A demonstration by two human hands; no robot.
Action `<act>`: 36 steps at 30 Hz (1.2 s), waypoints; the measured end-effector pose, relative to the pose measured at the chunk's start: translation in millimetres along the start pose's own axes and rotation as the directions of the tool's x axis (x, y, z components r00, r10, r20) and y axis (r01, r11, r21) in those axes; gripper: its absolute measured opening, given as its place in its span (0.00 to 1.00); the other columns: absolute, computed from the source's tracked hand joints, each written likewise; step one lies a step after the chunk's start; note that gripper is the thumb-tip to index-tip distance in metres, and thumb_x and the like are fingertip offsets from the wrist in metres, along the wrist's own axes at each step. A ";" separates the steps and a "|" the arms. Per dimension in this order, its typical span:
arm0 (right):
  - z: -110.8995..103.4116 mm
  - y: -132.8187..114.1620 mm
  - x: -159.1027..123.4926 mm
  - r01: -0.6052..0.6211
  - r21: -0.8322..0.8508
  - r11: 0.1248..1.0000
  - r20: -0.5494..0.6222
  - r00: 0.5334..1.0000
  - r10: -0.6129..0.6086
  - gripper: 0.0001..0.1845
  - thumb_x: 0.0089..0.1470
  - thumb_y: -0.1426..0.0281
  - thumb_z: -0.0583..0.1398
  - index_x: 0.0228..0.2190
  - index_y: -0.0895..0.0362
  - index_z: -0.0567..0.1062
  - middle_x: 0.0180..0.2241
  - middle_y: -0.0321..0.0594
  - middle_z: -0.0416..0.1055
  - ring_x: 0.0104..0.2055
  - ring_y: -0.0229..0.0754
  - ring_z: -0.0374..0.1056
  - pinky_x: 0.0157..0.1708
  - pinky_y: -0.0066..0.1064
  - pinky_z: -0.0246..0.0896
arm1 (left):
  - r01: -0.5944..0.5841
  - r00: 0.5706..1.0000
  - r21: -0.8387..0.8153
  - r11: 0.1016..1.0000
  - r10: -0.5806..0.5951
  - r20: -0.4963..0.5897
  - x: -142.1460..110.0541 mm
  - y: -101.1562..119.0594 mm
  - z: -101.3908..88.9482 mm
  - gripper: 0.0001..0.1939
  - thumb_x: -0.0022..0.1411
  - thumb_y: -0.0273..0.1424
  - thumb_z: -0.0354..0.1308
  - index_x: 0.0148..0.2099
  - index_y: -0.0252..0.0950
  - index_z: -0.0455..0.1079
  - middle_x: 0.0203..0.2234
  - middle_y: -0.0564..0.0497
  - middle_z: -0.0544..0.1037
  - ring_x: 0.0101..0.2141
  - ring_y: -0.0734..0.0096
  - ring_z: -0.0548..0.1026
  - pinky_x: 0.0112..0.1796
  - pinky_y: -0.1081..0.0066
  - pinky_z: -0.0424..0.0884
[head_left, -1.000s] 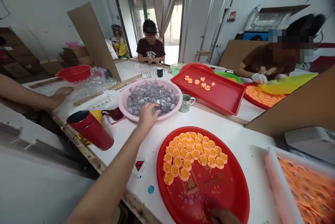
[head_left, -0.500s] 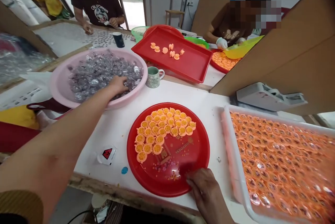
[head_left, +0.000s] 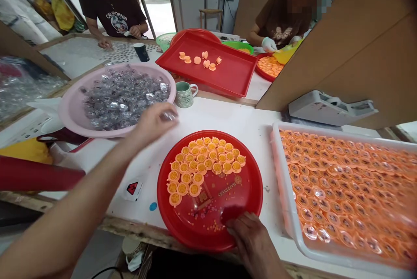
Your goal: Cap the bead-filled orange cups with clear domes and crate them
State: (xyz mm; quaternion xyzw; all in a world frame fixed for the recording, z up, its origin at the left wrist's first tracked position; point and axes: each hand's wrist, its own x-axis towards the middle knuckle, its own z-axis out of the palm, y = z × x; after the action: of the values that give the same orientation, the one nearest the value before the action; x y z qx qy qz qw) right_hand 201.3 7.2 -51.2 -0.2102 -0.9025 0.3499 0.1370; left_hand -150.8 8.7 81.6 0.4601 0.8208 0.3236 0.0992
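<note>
My left hand (head_left: pixel 159 122) is raised between the pink basin and the red round tray. Its fingers are closed on a small clear plastic piece (head_left: pixel 168 116), slightly blurred. Many similar shiny pieces (head_left: pixel 124 96) fill the pink basin (head_left: pixel 67 114). At the near right rim of the round tray (head_left: pixel 250 192), my right hand (head_left: pixel 249 237) has its fingers curled together over the tray; whatever they hold is hidden. Small orange toy cups with saucers (head_left: pixel 193 166) cover the tray's far and left parts. Tiny orange bits (head_left: pixel 215 227) lie near my right fingertips.
A white bin (head_left: pixel 296 227) on the right holds rows of orange cups with clear tops. Beyond are a green mug (head_left: pixel 184 94), a red rectangular tray (head_left: pixel 228 72) and a dark cup (head_left: pixel 141 52). Two people work across the table. A cardboard panel (head_left: pixel 342 48) stands at right.
My left hand has come up out of the pink basin and moved right, with a clear plastic piece in it. My right hand has shifted slightly left at the tray's rim.
</note>
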 end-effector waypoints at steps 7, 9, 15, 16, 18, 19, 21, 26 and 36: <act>-13.6 -1.3 -2.2 -0.101 0.048 0.994 0.150 0.984 0.093 0.14 0.60 0.79 0.50 0.29 0.57 0.72 0.28 0.41 0.71 0.31 0.44 0.66 0.31 0.33 0.58 | -0.094 0.815 -0.091 0.991 0.129 0.566 -125.7 56.9 123.3 0.11 0.53 0.19 0.53 0.36 0.37 0.70 0.39 0.48 0.71 0.35 0.67 0.73 0.35 0.68 0.72; -19.3 -3.5 -4.5 -0.100 0.087 0.991 0.146 0.985 0.087 0.14 0.60 0.79 0.50 0.29 0.57 0.72 0.28 0.41 0.70 0.31 0.43 0.65 0.31 0.32 0.59 | -0.026 0.795 -0.087 0.996 0.074 0.602 -139.6 62.9 133.8 0.19 0.51 0.17 0.55 0.44 0.38 0.72 0.46 0.45 0.69 0.42 0.62 0.74 0.39 0.65 0.73; -30.2 8.4 -9.6 -0.159 0.283 0.946 -0.003 0.986 0.167 0.11 0.62 0.75 0.53 0.36 0.55 0.76 0.32 0.40 0.73 0.33 0.40 0.70 0.33 0.29 0.64 | 0.100 0.737 -0.152 0.983 0.029 0.675 -148.9 50.4 120.1 0.41 0.52 0.18 0.55 0.66 0.50 0.55 0.67 0.47 0.49 0.65 0.50 0.51 0.59 0.51 0.60; -31.0 12.9 -8.1 -0.178 0.283 0.942 -0.048 0.979 0.200 0.10 0.61 0.74 0.54 0.36 0.55 0.76 0.32 0.39 0.74 0.33 0.40 0.71 0.34 0.29 0.65 | 0.106 0.733 -0.160 0.981 0.032 0.680 -148.8 46.3 116.2 0.41 0.53 0.18 0.54 0.66 0.51 0.54 0.68 0.49 0.50 0.66 0.51 0.50 0.60 0.49 0.58; -32.3 21.1 -1.7 -0.215 0.253 0.943 -0.125 0.960 0.252 0.09 0.60 0.73 0.55 0.35 0.56 0.76 0.32 0.40 0.75 0.35 0.42 0.72 0.36 0.31 0.66 | 0.108 0.747 -0.205 0.973 0.056 0.663 -148.4 39.3 109.1 0.40 0.55 0.19 0.52 0.67 0.52 0.52 0.67 0.50 0.54 0.65 0.54 0.52 0.60 0.48 0.56; -32.7 24.0 3.3 -0.233 0.228 0.945 -0.148 0.951 0.270 0.09 0.59 0.74 0.55 0.34 0.56 0.76 0.33 0.40 0.76 0.35 0.43 0.72 0.36 0.32 0.67 | 0.111 0.764 -0.235 0.966 0.069 0.642 -148.2 36.9 106.0 0.40 0.55 0.19 0.52 0.67 0.51 0.52 0.65 0.51 0.57 0.65 0.56 0.54 0.60 0.48 0.57; -33.0 26.3 16.0 -0.265 0.171 0.949 -0.162 0.942 0.293 0.08 0.57 0.76 0.56 0.34 0.56 0.76 0.34 0.41 0.76 0.36 0.44 0.73 0.37 0.33 0.67 | 0.122 0.797 -0.275 0.954 0.071 0.599 -148.6 34.2 100.5 0.37 0.56 0.20 0.51 0.66 0.49 0.55 0.63 0.50 0.63 0.62 0.57 0.60 0.59 0.50 0.60; -25.7 15.9 50.9 -0.196 0.104 0.975 -0.160 0.964 0.211 0.13 0.56 0.80 0.53 0.33 0.56 0.75 0.34 0.41 0.74 0.36 0.43 0.72 0.36 0.32 0.67 | 0.111 0.883 -0.225 0.968 0.008 0.469 -152.5 29.5 87.5 0.26 0.58 0.22 0.50 0.58 0.43 0.67 0.55 0.48 0.73 0.55 0.59 0.70 0.55 0.57 0.67; 10.7 5.7 68.7 -0.025 -0.210 0.977 0.052 0.998 0.036 0.14 0.52 0.82 0.58 0.39 0.58 0.77 0.38 0.45 0.73 0.41 0.48 0.69 0.41 0.37 0.69 | 0.081 0.976 0.097 0.992 -0.099 0.194 -166.9 -11.8 87.5 0.06 0.61 0.29 0.54 0.40 0.36 0.70 0.35 0.48 0.75 0.40 0.60 0.73 0.41 0.61 0.72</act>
State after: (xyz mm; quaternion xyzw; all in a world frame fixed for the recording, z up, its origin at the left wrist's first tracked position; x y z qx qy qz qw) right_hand 138.6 37.4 -55.9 -0.2275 -0.9345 0.2607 0.0837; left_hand -25.7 -93.8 -15.7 0.4562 0.8404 0.2347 0.1745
